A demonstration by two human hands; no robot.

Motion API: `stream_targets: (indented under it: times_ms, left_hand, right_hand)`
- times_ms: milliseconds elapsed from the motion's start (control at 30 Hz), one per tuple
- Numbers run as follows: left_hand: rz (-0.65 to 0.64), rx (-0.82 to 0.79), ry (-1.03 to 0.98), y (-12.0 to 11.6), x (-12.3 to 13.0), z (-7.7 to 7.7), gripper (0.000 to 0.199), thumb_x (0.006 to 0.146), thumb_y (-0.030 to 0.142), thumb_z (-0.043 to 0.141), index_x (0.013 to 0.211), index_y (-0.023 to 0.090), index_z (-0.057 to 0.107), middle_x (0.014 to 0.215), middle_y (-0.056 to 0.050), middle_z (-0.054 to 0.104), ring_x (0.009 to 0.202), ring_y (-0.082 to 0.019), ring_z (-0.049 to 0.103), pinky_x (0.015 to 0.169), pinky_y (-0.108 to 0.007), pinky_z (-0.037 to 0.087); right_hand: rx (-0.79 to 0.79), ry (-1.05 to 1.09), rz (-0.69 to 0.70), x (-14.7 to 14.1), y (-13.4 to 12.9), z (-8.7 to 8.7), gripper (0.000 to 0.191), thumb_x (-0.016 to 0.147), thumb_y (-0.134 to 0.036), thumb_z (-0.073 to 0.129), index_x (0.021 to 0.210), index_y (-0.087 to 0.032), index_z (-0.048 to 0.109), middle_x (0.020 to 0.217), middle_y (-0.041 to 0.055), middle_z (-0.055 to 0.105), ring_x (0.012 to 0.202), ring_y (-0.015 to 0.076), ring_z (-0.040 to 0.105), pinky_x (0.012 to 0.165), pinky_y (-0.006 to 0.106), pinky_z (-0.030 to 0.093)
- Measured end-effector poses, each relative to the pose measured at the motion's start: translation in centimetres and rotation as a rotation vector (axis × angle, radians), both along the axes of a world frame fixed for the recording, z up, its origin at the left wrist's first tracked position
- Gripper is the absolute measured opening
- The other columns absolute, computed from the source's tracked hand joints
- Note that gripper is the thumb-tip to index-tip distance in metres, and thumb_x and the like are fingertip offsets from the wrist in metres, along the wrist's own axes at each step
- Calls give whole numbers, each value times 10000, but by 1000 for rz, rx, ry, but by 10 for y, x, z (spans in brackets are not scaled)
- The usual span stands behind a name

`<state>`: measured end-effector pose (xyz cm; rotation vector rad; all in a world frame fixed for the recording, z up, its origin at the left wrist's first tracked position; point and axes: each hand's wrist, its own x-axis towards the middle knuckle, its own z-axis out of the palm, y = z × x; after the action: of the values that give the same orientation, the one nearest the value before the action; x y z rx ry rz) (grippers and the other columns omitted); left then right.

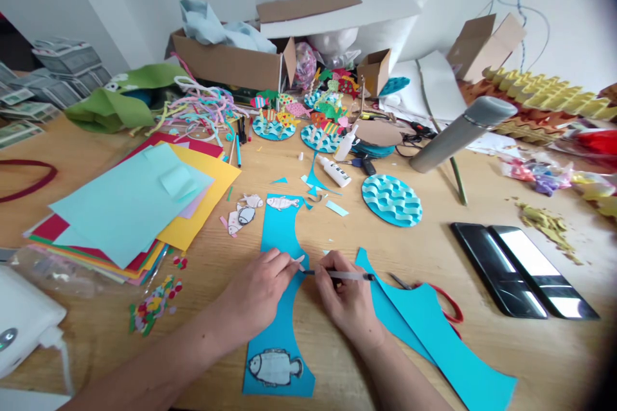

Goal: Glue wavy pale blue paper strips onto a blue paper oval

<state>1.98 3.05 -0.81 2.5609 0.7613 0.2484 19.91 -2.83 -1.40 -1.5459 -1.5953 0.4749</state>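
My left hand (260, 286) lies on a blue paper strip (279, 231), its fingers bent together over a small pale paper cutout (299, 261); most of that cutout is hidden. In my right hand (347, 298) is a pen (354, 275), its tip at the strip's right edge beside the cutout. One white fish cutout (283, 203) rests at the strip's far end. A larger fish cutout (274, 367) with a dark outline lies at its near end. Further small fish cutouts (241, 217) sit left of the strip.
Right of my hands lie curved blue paper pieces (434, 327) over red-handled scissors (453, 305). Two phones (499, 270) are farther right. Beyond stand a wavy blue disc (391, 200), a glue bottle (336, 172) and a grey cylinder (463, 131). Coloured paper sheets (116, 205) are stacked left.
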Motion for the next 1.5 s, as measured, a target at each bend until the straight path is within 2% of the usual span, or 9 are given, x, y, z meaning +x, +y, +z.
stream_targets:
  times_ms: [600,867,1067,1233,1367,1500]
  left_hand:
    - [-11,20,35,-1,0,2,379,953,48,342,1271,142,524,1095,-77,606,1007,-224,521,900,-396,504]
    - [36,87,109,-12,6,6,383,927,66,384,1269,123,546,1139,-100,610,1077,-247,527,955,-398,467]
    - [111,209,139,-29,15,6,349,884,142,472,1201,88,607,1106,-118,619,1044,-283,536,968,-425,436]
    - [159,284,150,-37,24,-2,315,876,190,492,1122,94,664,1114,-130,622,1043,-294,544,964,-429,423]
    - [206,402,214,-42,30,-5,372,874,206,472,1157,52,658,1092,-161,636,1030,-325,553,961,-473,412]
    - [240,464,264,-47,34,-2,423,873,216,438,1178,15,651,1131,-204,633,1058,-366,549,954,-516,409]
  right_hand:
    - [-18,65,-38,2,-3,-1,195,870,-185,484,687,-226,430,534,-60,436,428,90,373,434,229,283]
    - [101,261,-113,4,-5,0,239,917,-232,507,680,-208,491,577,-43,470,494,97,406,467,225,323]
    - [-20,424,-119,2,-5,-4,229,914,-313,568,719,-195,540,606,-41,489,468,82,430,426,206,336]
    - [-156,533,-59,1,8,13,211,875,-393,625,834,-193,569,602,-35,544,437,95,500,382,196,401]
    - [-266,516,55,-4,34,39,275,847,-433,651,769,-184,564,599,-20,567,458,101,529,401,201,455]
    - [-338,497,127,-15,63,56,325,823,-480,652,749,-181,550,600,-8,597,419,91,515,359,187,424]
